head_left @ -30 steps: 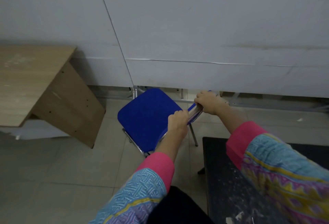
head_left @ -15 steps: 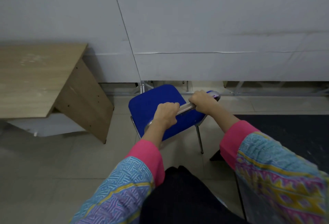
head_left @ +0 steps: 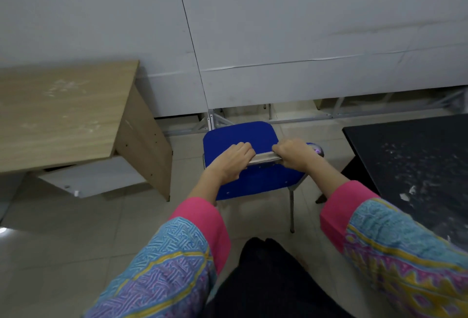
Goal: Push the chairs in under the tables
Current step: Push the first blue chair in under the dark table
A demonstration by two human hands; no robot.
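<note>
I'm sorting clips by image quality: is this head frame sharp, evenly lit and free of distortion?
Head view: dim, flat light with a soft shadow under the wooden table; wide-angle bending curves the wall seam; the hands, left hand and right hand, look slightly soft where they hold the blue chair; a small glare spot shows at the floor's left edge.

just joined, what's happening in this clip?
A person grips the top rail of a blue chair with both hands, left hand and right hand. The chair stands on the tile floor between a wooden desk and a dark table, not under either.
</note>
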